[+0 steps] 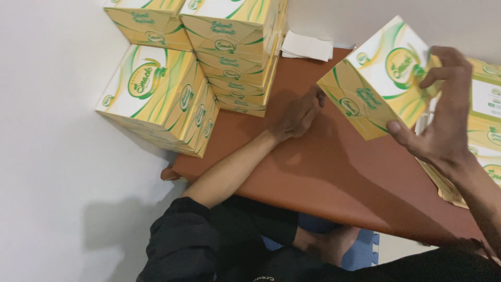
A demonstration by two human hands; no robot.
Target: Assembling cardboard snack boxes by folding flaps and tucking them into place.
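Held aloft, tilted, over the brown bench (323,172): one yellow-and-white folded cardboard box (378,78), pinched by right hand (443,120). Left hand (297,116) loosely curled, empty, resting on bench. Already assembled: stacked matching boxes (229,52) at rear left. Still flat: cardboard blanks (488,136) at right edge.

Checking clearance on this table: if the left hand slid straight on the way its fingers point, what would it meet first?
Probably the yellow-and-white snack box held up by the right hand; the left hand points at its lower corner, though depth is unclear.
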